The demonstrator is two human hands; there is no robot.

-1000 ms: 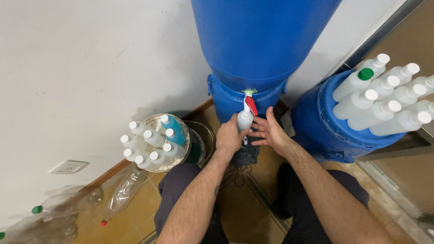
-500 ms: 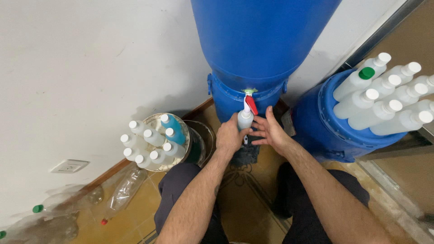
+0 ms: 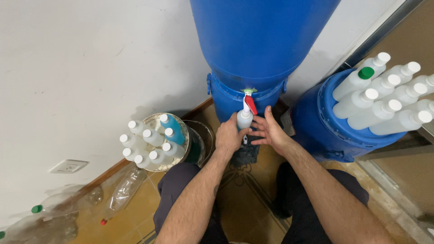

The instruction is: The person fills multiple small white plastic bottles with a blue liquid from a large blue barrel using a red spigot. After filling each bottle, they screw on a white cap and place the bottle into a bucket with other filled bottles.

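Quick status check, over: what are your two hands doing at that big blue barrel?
Left hand grips small white bottle under red-handled tap. Right hand open, fingers beside bottle. Blue barrel above; nothing blocking.

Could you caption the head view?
Left hand holds a white bottle under the blue drum's red tap; right hand alongside.

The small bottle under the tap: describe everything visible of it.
The small bottle looks like pale, translucent plastic with a rounded shoulder; its lower body is hidden. It stands upright with its mouth right under the red-handled tap of the big blue drum. Whether it is capped or filling cannot be told. The left hand wraps its lower part; the right hand has open fingers beside it, fingertips at or near its side.
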